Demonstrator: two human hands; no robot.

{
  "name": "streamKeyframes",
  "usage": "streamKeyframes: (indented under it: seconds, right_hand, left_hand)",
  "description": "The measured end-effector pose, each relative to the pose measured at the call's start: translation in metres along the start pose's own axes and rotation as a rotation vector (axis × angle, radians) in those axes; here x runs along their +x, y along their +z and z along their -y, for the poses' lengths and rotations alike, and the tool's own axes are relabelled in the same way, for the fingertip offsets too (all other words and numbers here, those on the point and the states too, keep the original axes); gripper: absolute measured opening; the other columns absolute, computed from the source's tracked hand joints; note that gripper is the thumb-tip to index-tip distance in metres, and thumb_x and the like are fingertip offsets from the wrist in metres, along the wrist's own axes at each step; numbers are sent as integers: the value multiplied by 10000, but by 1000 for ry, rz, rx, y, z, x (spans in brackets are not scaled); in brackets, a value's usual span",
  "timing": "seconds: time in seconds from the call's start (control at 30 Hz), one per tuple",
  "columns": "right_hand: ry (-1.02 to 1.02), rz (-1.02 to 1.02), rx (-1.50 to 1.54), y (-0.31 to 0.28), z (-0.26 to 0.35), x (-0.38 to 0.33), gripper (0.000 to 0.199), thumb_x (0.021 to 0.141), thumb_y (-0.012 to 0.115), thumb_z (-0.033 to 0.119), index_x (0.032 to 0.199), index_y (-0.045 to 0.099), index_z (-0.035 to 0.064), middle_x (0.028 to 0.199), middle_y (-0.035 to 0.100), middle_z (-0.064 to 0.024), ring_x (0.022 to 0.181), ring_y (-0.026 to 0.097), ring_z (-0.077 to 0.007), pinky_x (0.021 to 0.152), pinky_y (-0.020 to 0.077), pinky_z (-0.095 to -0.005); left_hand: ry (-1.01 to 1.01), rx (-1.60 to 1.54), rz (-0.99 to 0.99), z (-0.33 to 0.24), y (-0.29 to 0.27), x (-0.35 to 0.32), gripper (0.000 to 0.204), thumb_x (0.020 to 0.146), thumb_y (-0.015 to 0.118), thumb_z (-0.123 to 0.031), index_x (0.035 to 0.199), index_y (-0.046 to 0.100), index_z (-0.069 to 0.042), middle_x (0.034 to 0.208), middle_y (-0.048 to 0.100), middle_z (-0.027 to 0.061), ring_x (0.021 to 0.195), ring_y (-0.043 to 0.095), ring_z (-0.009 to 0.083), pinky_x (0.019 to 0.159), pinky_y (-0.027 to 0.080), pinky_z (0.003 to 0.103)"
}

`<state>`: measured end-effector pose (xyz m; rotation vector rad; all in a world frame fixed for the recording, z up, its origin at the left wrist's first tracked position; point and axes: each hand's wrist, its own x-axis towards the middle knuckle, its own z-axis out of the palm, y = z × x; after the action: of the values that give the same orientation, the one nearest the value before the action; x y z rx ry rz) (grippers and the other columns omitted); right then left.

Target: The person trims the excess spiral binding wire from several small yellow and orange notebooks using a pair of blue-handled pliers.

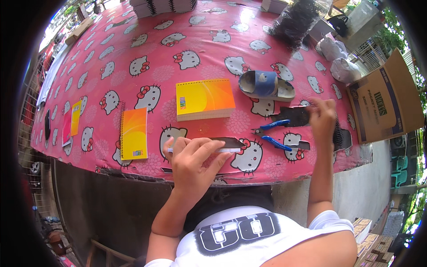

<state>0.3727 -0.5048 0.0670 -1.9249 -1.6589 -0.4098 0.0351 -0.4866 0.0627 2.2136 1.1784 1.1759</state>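
Note:
Near the table's front edge, my left hand grips a thin pad of white paper with a dark strip along its top, fingers over it and thumb below. To the right, my right hand is raised with its fingers curled together; whatever they hold, if anything, is too small to make out. Black flat pieces lie beside that hand, and black spiral coils are just behind its wrist. Between my hands rest blue-handled cutting pliers, jaws pointing left.
A stack of yellow-orange spiral notebooks stands mid-table, with a blue slipper to its right. Another orange notebook lies left. A cardboard box stands at the right edge. A plastic bag of black coils sits far right.

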Motion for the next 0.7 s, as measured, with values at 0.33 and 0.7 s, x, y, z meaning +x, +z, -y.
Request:
streamKeyframes:
  seconds: [0.33, 0.7]
  right_hand:
    - [-106, 303, 758, 0, 118, -36, 262, 721, 783, 11, 974, 727, 54, 854, 607, -80, 720, 627, -182, 606, 493, -293]
    - [257, 811, 1029, -8, 122, -21, 274, 804, 719, 49, 1071, 659, 47, 835, 587, -76, 725, 612, -194, 601, 483, -303]
  left_hand:
    - [8, -58, -29, 5, 8, -4, 149, 736, 800, -234, 823, 753, -122, 746, 652, -27, 754, 505, 162, 907, 265, 385]
    - [29, -20, -43, 5, 6, -5, 168, 732, 803, -230, 857, 751, -131, 754, 655, -36, 750, 511, 166, 926, 259, 405]
